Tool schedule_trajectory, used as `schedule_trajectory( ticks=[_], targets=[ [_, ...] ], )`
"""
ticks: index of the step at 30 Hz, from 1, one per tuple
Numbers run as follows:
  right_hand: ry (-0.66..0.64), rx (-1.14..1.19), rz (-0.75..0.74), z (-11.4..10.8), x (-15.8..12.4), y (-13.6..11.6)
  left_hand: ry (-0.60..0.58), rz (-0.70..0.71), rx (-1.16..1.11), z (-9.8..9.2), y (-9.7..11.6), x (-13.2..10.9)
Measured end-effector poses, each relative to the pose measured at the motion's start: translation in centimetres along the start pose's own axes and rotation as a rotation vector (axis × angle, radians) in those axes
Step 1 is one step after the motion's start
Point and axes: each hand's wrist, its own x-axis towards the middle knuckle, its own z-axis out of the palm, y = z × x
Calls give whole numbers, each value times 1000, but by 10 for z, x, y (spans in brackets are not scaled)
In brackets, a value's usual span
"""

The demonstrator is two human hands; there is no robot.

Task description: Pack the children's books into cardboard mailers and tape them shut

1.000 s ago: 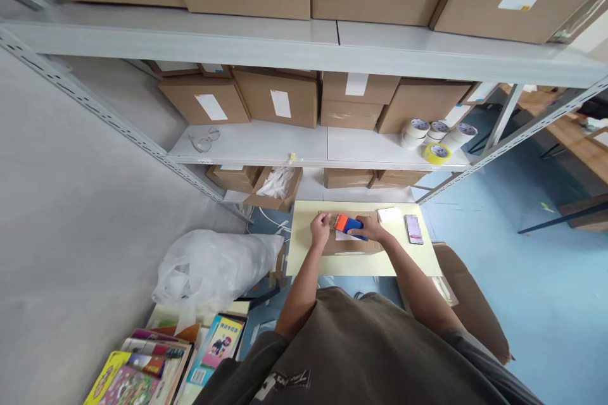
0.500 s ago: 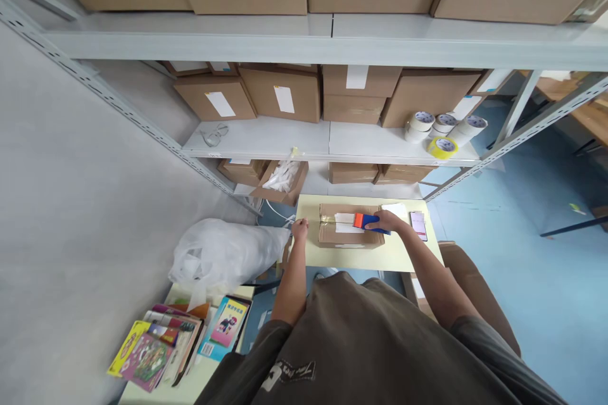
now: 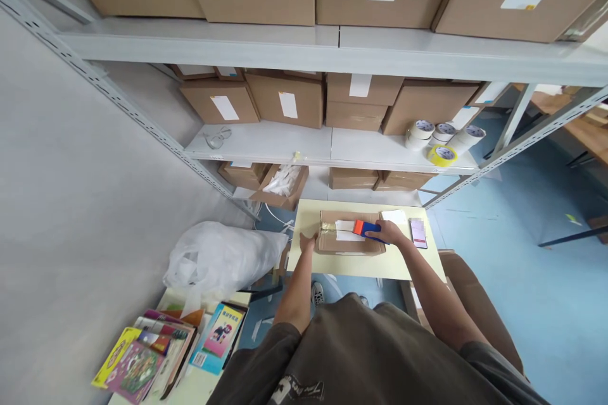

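Note:
A flat brown cardboard box (image 3: 332, 243) with a white label lies on a small pale yellow table (image 3: 354, 266). My right hand (image 3: 390, 233) is closed round an orange and blue tape dispenser (image 3: 365, 228), held over the right part of the box top. My left hand (image 3: 308, 242) rests against the box's left end, fingers partly bent. A strip of clear tape shines at that left end.
A phone (image 3: 418, 231) and a white pad (image 3: 394, 216) lie on the table's right side. Behind stands a grey metal shelf (image 3: 327, 145) with cardboard boxes and tape rolls (image 3: 441, 136). A white plastic bag (image 3: 218, 256) sits left, colourful books (image 3: 156, 361) lower left, a brown chair (image 3: 475, 297) right.
My left hand came in from the table's left edge to the box's left end. My right hand with the dispenser stayed over the right part of the box.

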Motion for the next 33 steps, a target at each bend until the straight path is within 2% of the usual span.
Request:
schedule_trajectory(
  ticks=[3, 6, 8, 13, 17, 21, 27, 33],
  targets=[
    [-10, 29, -24, 0, 0, 1, 13, 8, 72, -3, 7, -8],
    [-16, 58, -43, -1, 1, 0, -98, 126, 196, 3, 27, -15],
    [1, 66, -33, -2, 1, -2, -155, 146, 284, 11, 38, -20],
    [38, 48, -5, -5, -2, 4, -90, 79, 369, 34, 39, -40],
    [19, 58, -11, -9, -8, 27, -101, 95, 414, 53, 35, -57],
    [26, 86, -11, -15, -17, 55, -122, 100, 456, 69, 41, -68],
    [-21, 190, -40, -24, -29, 94, -160, 124, 457, 92, 54, -77],
    [-23, 227, 18, -28, -35, 129, -202, 129, 472, 111, 61, -79]
  ],
)
